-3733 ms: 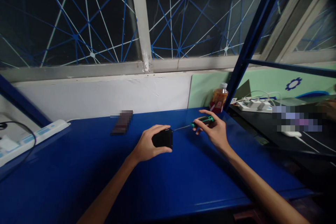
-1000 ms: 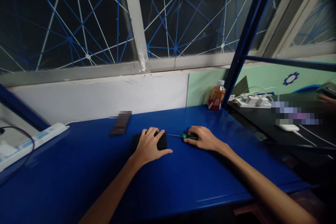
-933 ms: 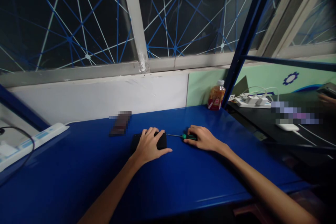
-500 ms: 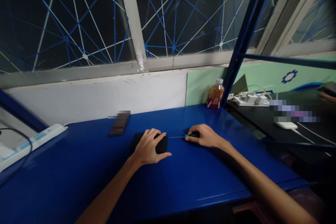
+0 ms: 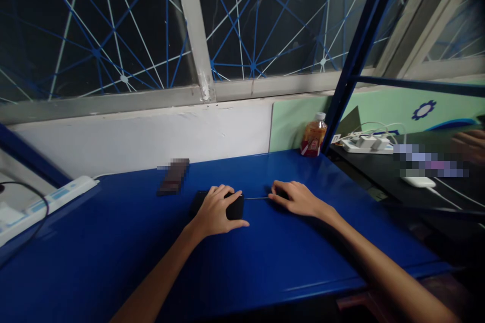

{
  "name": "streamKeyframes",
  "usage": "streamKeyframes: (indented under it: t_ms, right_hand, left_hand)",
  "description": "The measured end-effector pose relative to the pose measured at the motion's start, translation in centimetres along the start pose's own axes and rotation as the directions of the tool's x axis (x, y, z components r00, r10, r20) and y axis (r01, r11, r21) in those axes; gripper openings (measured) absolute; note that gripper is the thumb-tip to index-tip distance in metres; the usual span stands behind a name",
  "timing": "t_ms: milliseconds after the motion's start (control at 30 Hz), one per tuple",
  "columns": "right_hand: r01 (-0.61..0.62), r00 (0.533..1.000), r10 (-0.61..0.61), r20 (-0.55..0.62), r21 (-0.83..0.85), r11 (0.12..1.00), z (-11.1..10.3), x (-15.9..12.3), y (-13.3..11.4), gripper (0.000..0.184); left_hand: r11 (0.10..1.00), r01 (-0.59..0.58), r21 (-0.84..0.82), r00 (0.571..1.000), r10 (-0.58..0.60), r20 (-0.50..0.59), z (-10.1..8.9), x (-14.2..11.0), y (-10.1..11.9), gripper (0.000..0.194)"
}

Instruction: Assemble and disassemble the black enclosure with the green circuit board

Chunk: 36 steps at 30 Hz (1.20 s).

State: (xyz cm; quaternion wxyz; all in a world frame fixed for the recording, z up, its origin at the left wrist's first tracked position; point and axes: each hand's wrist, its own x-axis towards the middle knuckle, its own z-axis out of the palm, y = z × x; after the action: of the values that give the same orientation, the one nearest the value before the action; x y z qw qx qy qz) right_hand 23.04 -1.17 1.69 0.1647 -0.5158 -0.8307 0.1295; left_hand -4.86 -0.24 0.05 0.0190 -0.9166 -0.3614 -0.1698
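Left hand holding black box | right hand gripping screwdriver

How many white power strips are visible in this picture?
2: one white power strip is at the left of the blue table; another strip on the black table, right. More may be hidden.

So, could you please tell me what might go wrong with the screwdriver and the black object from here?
The screwdriver points toward the left hand, so a slip could jab its index finger. The black object might slide on the glossy blue table if the left hand's hold is too light or the right hand pushes sideways.
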Motion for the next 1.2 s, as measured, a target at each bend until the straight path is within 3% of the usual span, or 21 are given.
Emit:
streamKeyframes:
  t_ms: [233,433,600,967,1200]
  right_hand:
    - [0.031,1.000,-0.031,0.003,0.016,0.999,0.0,0.2,0.9,0.031]
    - [0.002,0.999,-0.002,0.050,0.009,1.000,0.5,0.2,0.5,0.023]
    - [0.016,1.000,-0.016,-0.016,-0.011,1.000,0.4,0.1,0.1,0.026]
    - [0.045,0.999,-0.045,-0.020,0.024,0.999,0.1,0.4,1.1,0.036]
    - [0.035,0.999,-0.035,0.004,0.055,0.998,0.6,0.5,0.9,0.030]
  left_hand:
    - [1.000,-0.013,-0.009,1.000,0.013,-0.018,0.1,-0.1,-0.1,0.077]
    - [0.999,-0.033,-0.026,0.999,0.032,-0.045,0.1,-0.1,-0.2,0.074]
    - [0.999,-0.025,-0.026,0.999,0.024,-0.028,-0.1,0.0,-0.1,0.075]
    - [0.999,-0.016,-0.036,1.000,0.015,-0.021,-0.1,0.0,0.0,0.075]
    - [0.999,-0.015,-0.052,1.000,0.013,-0.027,-0.1,-0.1,-0.1,0.076]
